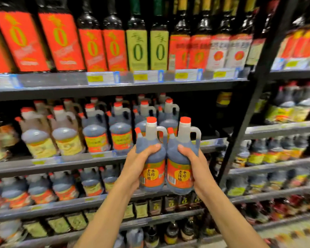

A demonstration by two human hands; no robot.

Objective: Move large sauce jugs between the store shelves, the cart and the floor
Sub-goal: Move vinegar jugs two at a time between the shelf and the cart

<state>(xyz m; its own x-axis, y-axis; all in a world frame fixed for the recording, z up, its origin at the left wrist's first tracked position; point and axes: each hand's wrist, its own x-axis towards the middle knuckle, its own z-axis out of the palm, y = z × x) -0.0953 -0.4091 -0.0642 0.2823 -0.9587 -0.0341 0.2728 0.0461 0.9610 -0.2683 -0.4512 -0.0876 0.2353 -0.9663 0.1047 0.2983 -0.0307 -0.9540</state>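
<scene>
Two dark sauce jugs with red caps, side handles and orange labels are held upright, side by side, in front of the shelves. My left hand (135, 164) grips the left jug (151, 156) around its body. My right hand (198, 165) grips the right jug (182, 158) the same way. The two jugs touch each other and hang just in front of the second shelf (213, 142), where a dark gap opens to the right of a row of similar jugs (120, 129).
Tall bottles with orange and green labels (115, 47) fill the top shelf. More jugs stand on the third shelf (43, 192), and small bottles lie below. A black upright post (254, 97) separates the neighbouring shelf bay at right.
</scene>
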